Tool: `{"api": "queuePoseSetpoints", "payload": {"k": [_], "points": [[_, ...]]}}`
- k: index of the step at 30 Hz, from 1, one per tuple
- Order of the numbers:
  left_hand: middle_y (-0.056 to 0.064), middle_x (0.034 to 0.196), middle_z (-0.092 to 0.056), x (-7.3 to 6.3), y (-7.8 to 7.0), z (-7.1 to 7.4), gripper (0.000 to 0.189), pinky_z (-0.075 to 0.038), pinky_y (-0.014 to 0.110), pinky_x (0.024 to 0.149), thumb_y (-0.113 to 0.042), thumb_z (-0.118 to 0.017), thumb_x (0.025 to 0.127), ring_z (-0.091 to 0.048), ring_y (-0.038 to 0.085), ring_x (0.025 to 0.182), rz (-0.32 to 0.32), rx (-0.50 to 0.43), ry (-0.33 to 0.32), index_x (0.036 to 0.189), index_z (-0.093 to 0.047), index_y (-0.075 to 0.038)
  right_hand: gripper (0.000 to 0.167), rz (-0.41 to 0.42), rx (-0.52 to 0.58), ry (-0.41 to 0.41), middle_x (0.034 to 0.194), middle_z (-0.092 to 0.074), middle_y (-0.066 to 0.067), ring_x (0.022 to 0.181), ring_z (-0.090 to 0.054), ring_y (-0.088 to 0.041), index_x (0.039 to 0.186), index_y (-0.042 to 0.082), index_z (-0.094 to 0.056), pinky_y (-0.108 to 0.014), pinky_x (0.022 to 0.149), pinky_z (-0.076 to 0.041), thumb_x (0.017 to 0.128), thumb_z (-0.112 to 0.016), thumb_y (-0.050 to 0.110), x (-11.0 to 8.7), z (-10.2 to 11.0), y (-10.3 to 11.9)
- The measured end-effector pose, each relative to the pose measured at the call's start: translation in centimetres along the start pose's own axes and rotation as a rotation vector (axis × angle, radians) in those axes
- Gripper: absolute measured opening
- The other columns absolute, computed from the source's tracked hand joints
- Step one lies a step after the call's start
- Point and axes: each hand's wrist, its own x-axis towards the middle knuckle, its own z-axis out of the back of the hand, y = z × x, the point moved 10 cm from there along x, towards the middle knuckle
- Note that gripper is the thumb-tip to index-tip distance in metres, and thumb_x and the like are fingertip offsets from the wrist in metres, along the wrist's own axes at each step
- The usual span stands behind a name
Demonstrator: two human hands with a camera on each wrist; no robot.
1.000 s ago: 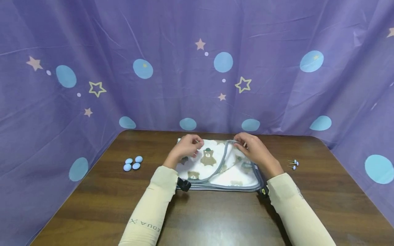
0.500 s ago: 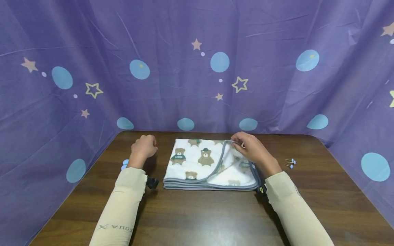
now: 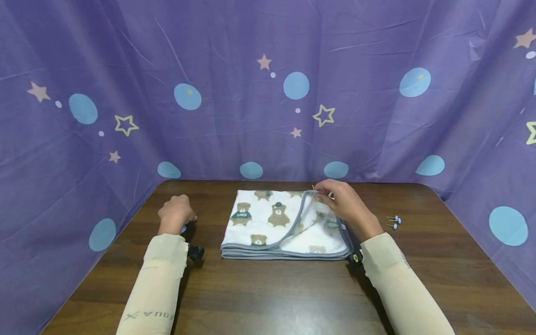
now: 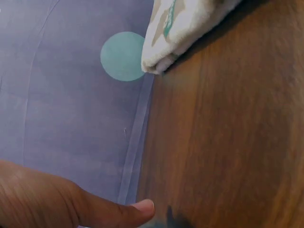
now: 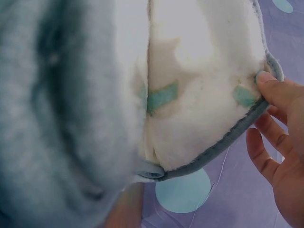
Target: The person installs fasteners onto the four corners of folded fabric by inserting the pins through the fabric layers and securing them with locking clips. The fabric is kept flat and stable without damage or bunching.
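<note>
- White plush blanket (image 3: 259, 224), printed with brown bears in green clothing and bound in grey-blue edging: one, folded into a layered rectangle, flat near the far edge of the table, centre; one curved line of edging crosses its top toward the right.
- Right hand (image 3: 342, 199), bare: at the blanket's far right part, thumb (image 5: 273, 88) on the bound edge and fingers bent beneath, pinching the cloth between them. Small pale sliver beside the fingertips in the head view, too small to identify.
- Left hand (image 3: 175, 211), bare: well apart from the blanket, low over the table's left side, back of the hand uppermost. Fingers mostly hidden; whether they grasp anything cannot be told.
- Light-blue rounded piece (image 3: 183, 229), partly covered: just beside the left hand.
- Pins with pale-blue round heads and thin metal shanks (image 3: 398, 221): three, lying close together, right of the right hand.
- Cream sleeves (image 3: 152, 284): two, the left one lettered; black device (image 3: 195, 252) at the left wrist.
- Brown wood-grain table (image 3: 259, 298), glossy.
- Purple curtain (image 3: 234, 135), patterned with blue ovals and stars, behind and at both sides.
</note>
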Motion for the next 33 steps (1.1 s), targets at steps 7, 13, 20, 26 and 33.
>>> {"api": "queuePoseSetpoints", "payload": {"k": [7, 13, 20, 26, 33], "points": [[0.039, 0.123, -0.059, 0.0, 0.0, -0.8, 0.04, -0.055, 0.059, 0.076, -0.009, -0.074, 0.083, -0.062, 0.053, 0.104, -0.055, -0.013, 0.01, 0.117, -0.063, 0.01, 0.014, -0.015, 0.018, 0.021, 0.097, -0.075, -0.003, 0.082, -0.068, -0.017, 0.102, 0.007, -0.075, -0.038, 0.073, -0.057, 0.089, -0.079, 0.005, 0.2, 0.2, 0.2], [0.039, 0.117, -0.061, 0.1, -0.7, -1.2, 0.03, -0.056, 0.054, 0.069, 0.004, -0.061, 0.083, -0.064, 0.052, 0.099, -0.102, -0.004, -0.001, 0.112, -0.066, 0.012, 0.015, -0.004, 0.026, 0.031, 0.097, -0.075, -0.004, 0.081, -0.068, -0.017, 0.102, 0.006, -0.075, -0.038, 0.073, -0.058, 0.089, -0.079, 0.003, 0.2, 0.3, 0.3], [0.04, 0.116, -0.061, 0.3, -1.6, -0.7, 0.027, -0.056, 0.058, 0.078, -0.003, -0.06, 0.086, -0.061, 0.058, 0.103, -0.155, -0.02, -0.057, 0.106, -0.066, 0.014, 0.015, 0.009, 0.024, 0.033, 0.097, -0.075, -0.004, 0.08, -0.067, -0.016, 0.103, 0.005, -0.075, -0.038, 0.072, -0.058, 0.089, -0.078, 0.003, 0.2, 0.3, 0.4], [0.019, 0.077, -0.062, 0.3, -4.1, 1.1, 0.02, -0.051, 0.057, 0.081, -0.009, -0.053, 0.085, -0.061, 0.041, 0.082, -0.285, -0.173, -0.199, 0.069, -0.062, 0.0, 0.014, 0.008, 0.028, 0.036, 0.096, -0.075, -0.005, 0.08, -0.068, -0.017, 0.102, 0.005, -0.075, -0.038, 0.073, -0.058, 0.089, -0.078, 0.002, 0.2, 0.3, 0.5], [0.021, 0.114, -0.072, -0.1, -9.4, 1.3, 0.031, -0.053, 0.047, 0.085, -0.004, -0.058, 0.09, -0.064, 0.036, 0.099, -0.486, -0.301, -0.212, 0.114, -0.075, 0.004, 0.014, 0.002, 0.034, 0.049, 0.096, -0.075, -0.006, 0.081, -0.068, -0.018, 0.102, 0.003, -0.075, -0.039, 0.073, -0.058, 0.089, -0.078, 0.002, 0.2, 0.1, 0.4]]}}
